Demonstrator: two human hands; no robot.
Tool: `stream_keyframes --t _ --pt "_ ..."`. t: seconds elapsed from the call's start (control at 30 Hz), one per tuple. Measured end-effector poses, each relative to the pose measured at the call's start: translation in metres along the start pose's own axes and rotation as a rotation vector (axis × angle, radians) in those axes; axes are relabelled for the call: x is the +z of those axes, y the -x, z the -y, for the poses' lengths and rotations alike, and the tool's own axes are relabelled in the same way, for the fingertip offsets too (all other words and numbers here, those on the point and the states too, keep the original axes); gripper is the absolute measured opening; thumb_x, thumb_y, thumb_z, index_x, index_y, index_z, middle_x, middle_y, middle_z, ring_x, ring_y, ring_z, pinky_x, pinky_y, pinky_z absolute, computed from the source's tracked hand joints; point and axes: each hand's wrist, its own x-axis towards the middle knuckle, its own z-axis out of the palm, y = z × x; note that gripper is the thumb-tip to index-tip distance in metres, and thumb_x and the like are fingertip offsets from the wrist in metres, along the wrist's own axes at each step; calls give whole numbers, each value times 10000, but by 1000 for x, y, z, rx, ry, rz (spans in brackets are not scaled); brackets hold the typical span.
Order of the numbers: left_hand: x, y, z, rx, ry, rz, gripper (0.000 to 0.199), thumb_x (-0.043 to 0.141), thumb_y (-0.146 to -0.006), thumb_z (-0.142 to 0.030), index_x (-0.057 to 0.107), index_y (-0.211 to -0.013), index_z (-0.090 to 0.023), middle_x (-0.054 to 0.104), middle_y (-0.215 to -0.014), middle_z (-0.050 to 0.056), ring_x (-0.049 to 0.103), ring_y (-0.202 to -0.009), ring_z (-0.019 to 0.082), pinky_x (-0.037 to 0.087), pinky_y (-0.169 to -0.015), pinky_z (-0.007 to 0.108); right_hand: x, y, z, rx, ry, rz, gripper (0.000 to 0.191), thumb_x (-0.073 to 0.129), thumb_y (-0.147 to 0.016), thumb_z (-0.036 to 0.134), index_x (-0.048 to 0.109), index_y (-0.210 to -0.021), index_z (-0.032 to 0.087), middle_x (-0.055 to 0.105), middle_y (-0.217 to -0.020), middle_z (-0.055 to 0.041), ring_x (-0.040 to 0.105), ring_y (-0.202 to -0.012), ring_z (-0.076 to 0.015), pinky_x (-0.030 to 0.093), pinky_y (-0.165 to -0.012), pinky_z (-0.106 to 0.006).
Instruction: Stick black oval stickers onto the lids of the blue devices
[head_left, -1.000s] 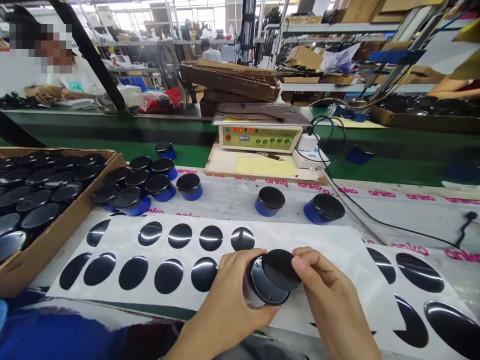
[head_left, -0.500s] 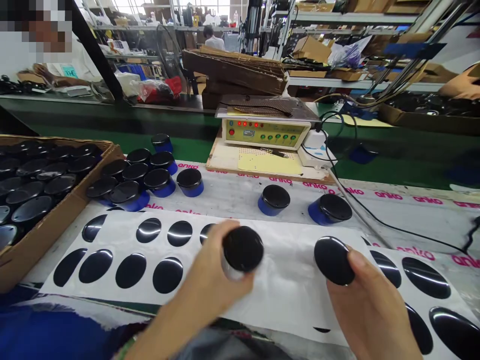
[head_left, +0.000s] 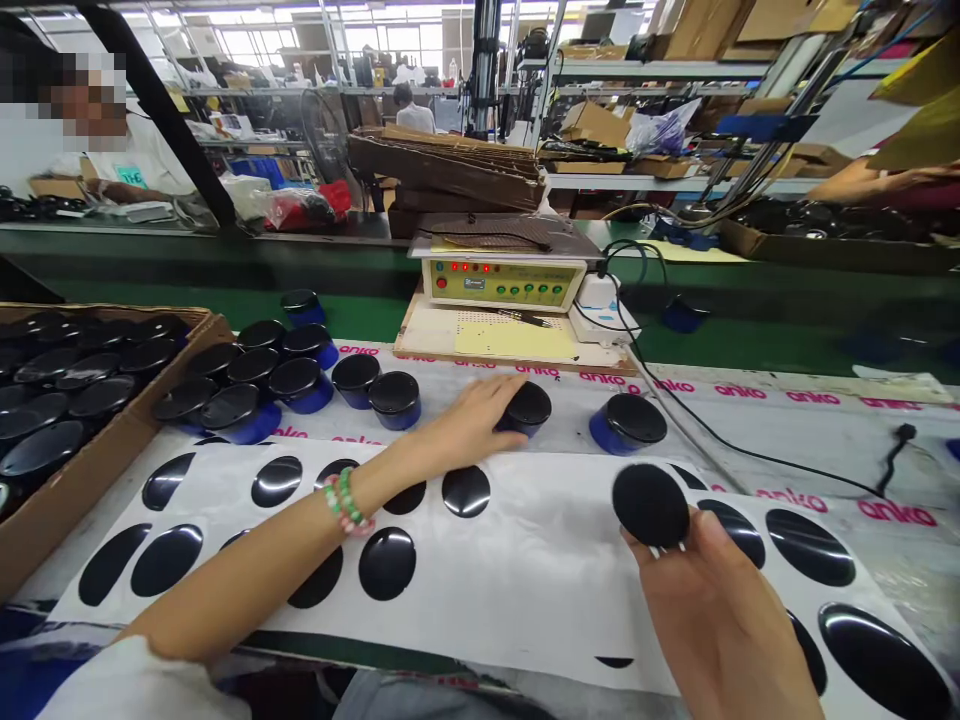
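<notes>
My left hand reaches forward over the table, fingers and thumb apart on either side of a round blue container with a black top. Whether its fingertips touch the container, I cannot tell. Between the thumb and fingers of my right hand, a thin black disc is held up by its edge, tilted, its matt face showing. Beneath both hands lies a white sheet with rows of glossy black discs. Another blue container stands behind the black disc.
On the left, a cardboard box holds many black-topped pieces. Several blue containers cluster beside it. A control box with lit red lights sits at the back on a board. A black cable runs across the right side. Co-workers are beyond.
The container from my left hand now stands at the right end of the cluster. That hand has moved forward to another container. My right hand has turned the black disc. The view has shifted.
</notes>
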Motion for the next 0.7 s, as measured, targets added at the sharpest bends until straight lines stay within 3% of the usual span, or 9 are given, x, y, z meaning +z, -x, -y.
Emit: stream_keyframes --t 0.1,0.2,0.3,0.47,0.6,0.7 --pt "4 5 -22 48 98 -13 648 723 -760 -329 453 -1334 -196 557 -1326 100 549 -1195 230 441 -1011 339 0 3 4 1 -162 -19 192 553 -867 396 687 -927 271 668 -1022 -23 583 -1006 -189 489 -850 -311" --pt "7 43 -50 52 168 -81 540 718 -764 -340 550 -1267 -238 584 -1297 90 575 -1167 249 444 -1009 341 9 10 5 -14 -290 -55 115 627 -833 393 686 -837 294 680 -938 5 600 -949 -166 482 -852 -294" --pt "20 88 -69 -31 271 -151 472 670 -801 -360 576 -1259 -294 567 -1324 81 568 -1182 265 448 -1010 346 24 16 -2 19 -346 -18 122 677 -798 400 700 -844 289 678 -890 2 623 -879 -174 507 -792 -301" --pt "37 126 -68 -188 352 -119 500 619 -848 -334 492 -1330 -301 502 -1387 59 503 -1254 222 397 -1067 327 38 22 -18 125 -356 63 112 635 -843 361 687 -839 262 673 -899 -4 608 -924 -168 509 -777 -280" --pt "34 129 -63 -210 418 -74 520 619 -849 -341 464 -1346 -337 428 -1450 30 402 -1334 219 325 -1117 349 40 23 -19 156 -411 53 106 655 -833 347 703 -878 264 680 -878 5 616 -901 -145 501 -796 -253" --pt "31 123 -65 -299 581 -130 495 680 -804 -344 546 -1281 -344 484 -1407 34 436 -1307 246 346 -1103 366 39 19 -13 157 -435 21 102 679 -806 339 712 -845 251 670 -842 17 616 -840 -124 501 -790 -234"
